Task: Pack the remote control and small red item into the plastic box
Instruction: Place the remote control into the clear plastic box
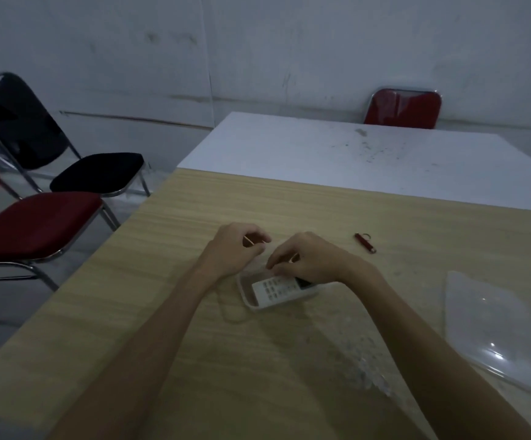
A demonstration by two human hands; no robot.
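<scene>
a long wooden table [194, 312] fills the lower part of the view, and its near edge is cut off by the frame. behind it stands a white table [337, 154] with dark specks. on the left there are folding chairs: a black chair [96, 173] and a red chair [32, 223], both partly cut by the left border. one more red chair back [403, 108] shows behind the white table, and its seat is hidden.

on the right side of the wooden table lies a clear plastic lid [492, 328], flat and apart from the hands. near the lower middle a sheet of bubble wrap [353, 354] is hard to make out because it is transparent and the light is weak.

the plastic box [251, 301] sits in the middle of the table, and the remote control [275, 290] lies inside it with the buttons up. its right end is covered by the right hand [308, 262], whose fingers are curled and press on the remote; i cannot tell if they really grasp it. the left hand [235, 249] is just beside the far left corner of the box, with bent fingers pinching something thin, too small to name.

the small red item [365, 242] lies on the table to the right of the hands, outside the box, not touched.
</scene>
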